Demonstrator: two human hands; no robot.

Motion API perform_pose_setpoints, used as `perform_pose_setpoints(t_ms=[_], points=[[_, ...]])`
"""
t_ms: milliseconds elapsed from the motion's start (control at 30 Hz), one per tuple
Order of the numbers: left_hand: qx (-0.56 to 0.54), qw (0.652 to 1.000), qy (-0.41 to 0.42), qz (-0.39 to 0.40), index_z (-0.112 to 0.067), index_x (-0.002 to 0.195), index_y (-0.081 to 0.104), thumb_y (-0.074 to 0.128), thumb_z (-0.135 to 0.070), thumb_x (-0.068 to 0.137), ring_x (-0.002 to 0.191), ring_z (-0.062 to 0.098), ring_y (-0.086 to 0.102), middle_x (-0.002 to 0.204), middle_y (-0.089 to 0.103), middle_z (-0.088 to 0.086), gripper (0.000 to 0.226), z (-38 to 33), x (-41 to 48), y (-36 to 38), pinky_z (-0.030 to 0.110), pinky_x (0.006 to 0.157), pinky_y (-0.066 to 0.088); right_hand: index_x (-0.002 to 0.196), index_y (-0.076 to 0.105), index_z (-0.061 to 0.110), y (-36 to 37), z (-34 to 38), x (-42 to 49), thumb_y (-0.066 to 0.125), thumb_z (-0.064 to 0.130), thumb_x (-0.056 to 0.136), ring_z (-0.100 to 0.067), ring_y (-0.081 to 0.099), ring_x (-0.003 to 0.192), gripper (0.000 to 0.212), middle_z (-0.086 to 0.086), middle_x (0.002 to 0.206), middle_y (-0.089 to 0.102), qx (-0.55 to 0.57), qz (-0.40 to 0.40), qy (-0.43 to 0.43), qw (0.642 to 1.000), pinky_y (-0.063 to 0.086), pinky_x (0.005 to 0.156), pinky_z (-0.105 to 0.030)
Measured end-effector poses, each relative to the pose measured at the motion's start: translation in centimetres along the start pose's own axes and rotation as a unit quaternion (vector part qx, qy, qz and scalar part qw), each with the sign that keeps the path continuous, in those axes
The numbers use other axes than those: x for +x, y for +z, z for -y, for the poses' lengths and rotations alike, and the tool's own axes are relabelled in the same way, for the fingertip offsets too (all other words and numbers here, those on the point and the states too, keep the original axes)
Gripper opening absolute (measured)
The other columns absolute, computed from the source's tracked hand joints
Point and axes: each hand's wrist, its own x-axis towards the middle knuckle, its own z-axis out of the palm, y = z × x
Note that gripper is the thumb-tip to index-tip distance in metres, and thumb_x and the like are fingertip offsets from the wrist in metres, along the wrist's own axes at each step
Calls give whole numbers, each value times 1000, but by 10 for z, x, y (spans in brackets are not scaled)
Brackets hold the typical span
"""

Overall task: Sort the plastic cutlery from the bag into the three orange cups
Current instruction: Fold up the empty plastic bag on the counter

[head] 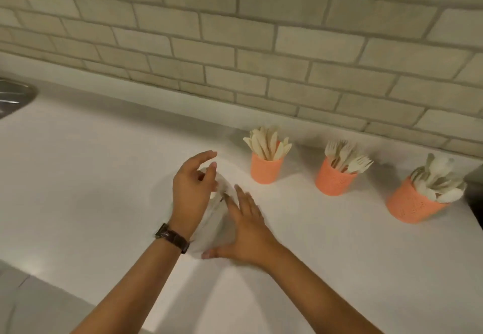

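Note:
Three orange cups stand in a row on the white counter. The left cup (265, 170) holds several knives, the middle cup (333, 179) several forks, the right cup (411, 203) several spoons. A clear plastic bag (222, 203), blurred, lies between my hands. My left hand (192, 190), with a watch on the wrist, curls its fingers round the bag's far end. My right hand (245, 229) lies flat with straight fingers on the bag's right side. I cannot tell whether any cutlery is in the bag.
A tiled wall (261, 46) runs behind the counter. A metal sink edge (15, 96) shows at the far left. A dark object (477, 192) sits at the right edge beside the spoon cup. The counter's front edge (78, 292) runs at the lower left.

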Motion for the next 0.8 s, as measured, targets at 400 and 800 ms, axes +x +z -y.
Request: perform_pose_setpoints(t_ms=[400, 800], points=[[41, 991, -87, -93, -21, 86, 70, 57, -13, 88, 44, 9, 51, 89, 70, -14, 16, 12, -81, -113, 16, 48, 45, 143, 4, 51, 88, 24, 92, 54, 88, 49, -41, -22, 140, 113, 3, 157, -21, -206, 138, -9, 969, -10, 101, -72], [31, 982, -161, 88, -23, 83, 69, 56, -12, 89, 42, 4, 53, 86, 70, -9, 18, 47, -227, -101, 15, 46, 46, 107, 65, 16, 128, -5, -147, 57, 10, 79, -34, 47, 117, 29, -12, 132, 48, -87, -65, -42, 993, 33, 91, -36]])
